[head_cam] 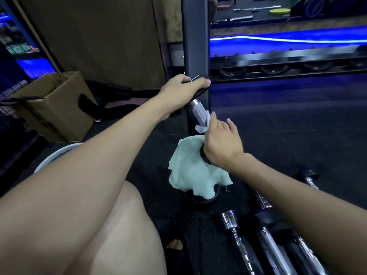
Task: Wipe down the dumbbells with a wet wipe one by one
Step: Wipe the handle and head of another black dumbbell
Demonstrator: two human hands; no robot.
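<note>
Crouched on a gym floor (278, 120), a person tilts a dumbbell (196, 111) to expose its chrome handle. Left hand (182, 90), fingers (200, 82) curled over the upper black end, steadies it. Right hand (220, 141) pinches a wet wipe (202, 127) against the handle just below. A pale cloth (194, 173) drapes beneath; more dumbbells (266, 235) lie nearby.

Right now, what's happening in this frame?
A person is cleaning a dumbbell held tilted over the gym floor. The left hand grips its upper black end; the right hand pinches a wet wipe around the chrome handle. A pale green cloth drapes over the lower end. More dumbbells lie on the floor beside it.
</note>
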